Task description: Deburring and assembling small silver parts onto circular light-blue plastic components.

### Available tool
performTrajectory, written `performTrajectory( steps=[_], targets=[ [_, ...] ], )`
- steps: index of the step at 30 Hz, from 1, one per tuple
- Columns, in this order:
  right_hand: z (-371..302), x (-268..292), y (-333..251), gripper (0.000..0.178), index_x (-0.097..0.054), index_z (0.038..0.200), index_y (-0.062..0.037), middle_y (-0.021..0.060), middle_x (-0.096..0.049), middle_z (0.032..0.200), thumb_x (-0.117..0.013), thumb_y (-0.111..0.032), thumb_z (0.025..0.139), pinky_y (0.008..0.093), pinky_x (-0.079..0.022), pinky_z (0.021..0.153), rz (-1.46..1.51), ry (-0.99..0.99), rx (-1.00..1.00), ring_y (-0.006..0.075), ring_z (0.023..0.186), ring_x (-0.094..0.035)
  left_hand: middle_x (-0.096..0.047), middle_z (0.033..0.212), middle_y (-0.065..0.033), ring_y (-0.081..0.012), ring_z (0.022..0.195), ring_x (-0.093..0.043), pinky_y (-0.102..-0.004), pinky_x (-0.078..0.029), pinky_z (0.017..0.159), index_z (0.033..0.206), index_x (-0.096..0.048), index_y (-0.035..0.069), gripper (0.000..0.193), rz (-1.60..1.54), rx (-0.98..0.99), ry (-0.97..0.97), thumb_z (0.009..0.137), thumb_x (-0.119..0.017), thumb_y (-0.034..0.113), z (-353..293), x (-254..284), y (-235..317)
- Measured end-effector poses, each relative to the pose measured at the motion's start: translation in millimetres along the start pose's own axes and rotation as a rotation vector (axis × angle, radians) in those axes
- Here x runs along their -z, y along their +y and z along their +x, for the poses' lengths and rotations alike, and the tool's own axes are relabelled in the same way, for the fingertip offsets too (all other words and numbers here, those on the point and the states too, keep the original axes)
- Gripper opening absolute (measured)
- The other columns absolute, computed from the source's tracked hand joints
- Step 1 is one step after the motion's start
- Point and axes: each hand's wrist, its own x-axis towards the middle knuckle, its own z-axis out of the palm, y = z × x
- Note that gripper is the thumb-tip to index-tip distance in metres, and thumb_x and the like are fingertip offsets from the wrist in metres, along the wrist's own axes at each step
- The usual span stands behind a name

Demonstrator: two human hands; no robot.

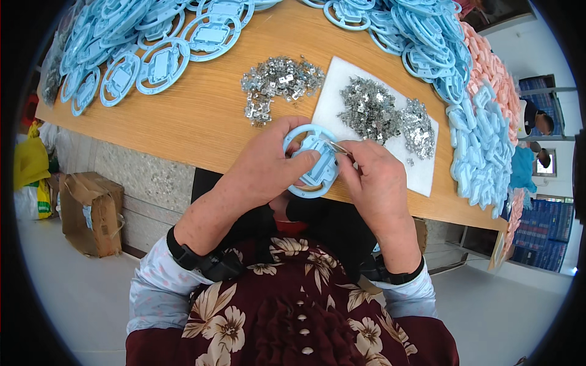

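Observation:
My left hand [268, 161] is closed on the rim of a light blue plastic toy steering wheel [318, 190], thumb lying over its inner panel. The wheel is held tilted just off the table's near edge. In my right hand [379, 177], thumb and forefinger pinch a slim metal tool that looks like tweezers [337, 147]. Its tip points into the upper right part of the wheel; whether it grips a small part there is too small to tell. Beyond my hands lies a pile of small metal contact plates [284, 79].
A white foam sheet [332, 82] bears two heaps of small metal pieces [369, 108]. Blue wheels [163, 66] pile up at the far left and far right. Blue plastic parts [479, 149] and pink parts [491, 64] line the table's right side. A cardboard box [91, 213] stands on the floor at left.

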Motion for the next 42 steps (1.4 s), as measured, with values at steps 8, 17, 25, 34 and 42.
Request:
performTrajectory(
  steps=[8,17,25,34,42],
  targets=[
    [-10,-6,9,0.018,-0.069,0.110,-0.0049,0.0173,-0.067,0.088,-0.066,-0.012,0.094,0.0391,-0.053,0.069,0.195,0.093,-0.034,0.0363,0.077,-0.066,-0.066,0.110,-0.0113,-0.0145,0.095,-0.067,-0.0276,-0.060,0.076,0.138,-0.044,-0.006,0.051,-0.028,-0.040,-0.006,0.096,-0.066,0.012,2,-1,-6],
    [-14,-8,21,0.027,-0.064,0.116,0.0010,-0.0009,-0.060,0.075,-0.066,-0.020,0.099,0.0229,-0.042,0.055,0.871,-0.065,-0.423,0.0072,0.060,-0.052,-0.063,0.112,-0.0080,-0.0120,0.098,-0.065,-0.0258,-0.058,0.078,0.138,-0.045,-0.002,0.051,-0.323,0.042,-0.058,0.096,-0.067,0.014,-5,5,2],
    [-15,-1,25,0.014,-0.064,0.104,-0.0020,-0.0055,-0.056,0.073,-0.064,-0.016,0.100,0.0173,-0.030,0.049,1.281,-0.186,-0.592,0.0009,0.056,-0.042,-0.064,0.109,-0.0073,-0.0152,0.098,-0.065,-0.0320,-0.055,0.083,0.136,-0.052,-0.001,0.046,0.182,-0.244,0.006,0.095,-0.066,0.013,-12,-8,4],
    [-20,6,10,0.016,-0.064,0.106,-0.0013,-0.0055,-0.056,0.074,-0.062,-0.016,0.102,0.0187,-0.033,0.052,1.228,-0.098,-0.508,0.0014,0.058,-0.043,-0.065,0.097,-0.0107,-0.0191,0.080,-0.063,-0.0355,-0.053,0.071,0.129,-0.056,0.000,0.033,0.570,-0.444,0.047,0.099,-0.055,0.014,-8,-17,4],
    [-15,-16,-11,0.026,-0.062,0.121,0.0015,-0.0029,-0.057,0.070,-0.067,-0.008,0.098,0.0190,-0.044,0.056,0.992,0.195,-0.238,0.0024,0.064,-0.055,-0.064,0.090,-0.0050,-0.0121,0.072,-0.063,-0.0236,-0.052,0.060,0.127,-0.058,0.002,0.048,-0.508,0.178,-0.243,0.106,-0.049,0.044,-11,-13,7]
  ],
)
